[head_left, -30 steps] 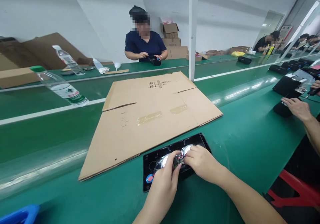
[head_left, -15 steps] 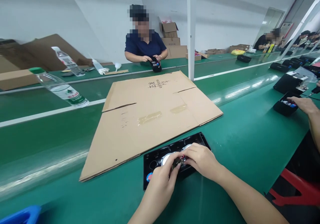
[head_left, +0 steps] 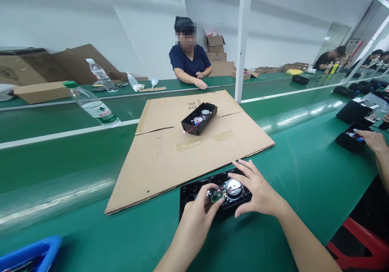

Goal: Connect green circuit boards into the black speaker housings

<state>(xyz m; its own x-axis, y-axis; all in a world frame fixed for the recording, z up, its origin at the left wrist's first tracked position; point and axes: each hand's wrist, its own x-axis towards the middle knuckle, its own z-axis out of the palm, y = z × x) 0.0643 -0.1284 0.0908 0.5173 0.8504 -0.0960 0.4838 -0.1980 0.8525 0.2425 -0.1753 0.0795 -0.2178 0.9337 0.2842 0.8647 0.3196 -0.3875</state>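
Observation:
My left hand (head_left: 202, 211) pinches a small green circuit board (head_left: 216, 193) between thumb and fingers. The board is held over a black speaker housing (head_left: 190, 189) lying on the green bench at the cardboard's near edge. To the right of the board, a round silver speaker driver (head_left: 234, 189) sits in the housing, with red and black wires running across it. My right hand (head_left: 258, 191) is spread with fingers apart around that driver and over the housing's right part. Part of the housing is hidden beneath both hands.
Another black speaker housing (head_left: 199, 118) with drivers and wires rests on the flat cardboard sheet (head_left: 158, 162). A water bottle (head_left: 94, 106) lies tilted at left. A blue bin (head_left: 48, 247) is at bottom left. Across the belt sits a co-worker (head_left: 190, 59); another person's hand (head_left: 372, 140) works at right.
My right hand has let go near the board and opened out to the right, uncovering the driver. The co-worker's speaker housing now lies on the cardboard, out of their hands.

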